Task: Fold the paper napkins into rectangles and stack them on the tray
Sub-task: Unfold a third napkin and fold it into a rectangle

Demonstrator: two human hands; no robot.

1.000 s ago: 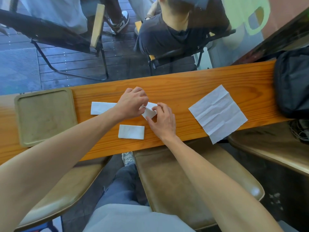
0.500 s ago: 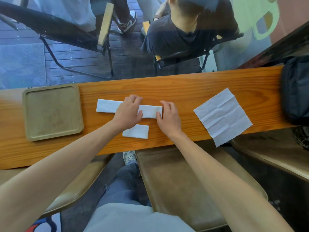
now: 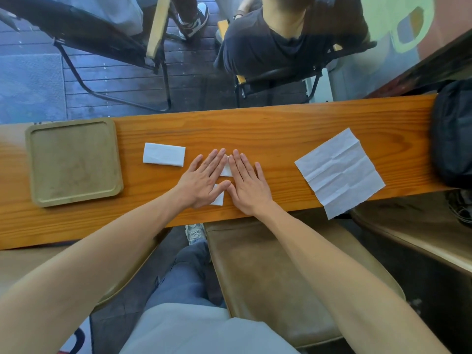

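- While both hands lie flat on it, the napkin being folded shows only as a white sliver between them, near the middle of the counter.
- Neither the left hand nor the right hand grips anything: the fingers are straight and spread, pressing down, thumbs almost touching. My guess is a crease is being flattened.
- Partly under the left hand, a small folded napkin lies near the counter's front edge; how finished it is I cannot tell.
- Further left, a folded rectangle lies apart from the hands, between them and the tray.
- At the counter's left end, the tray holds no napkins, so no stacking has begun.
- To the right, well apart, an unfolded napkin lies open and creased, one corner overhanging the front edge; it has yet to be folded.
- By my judgement the task is about midway: some folding done, one sheet and all stacking left.
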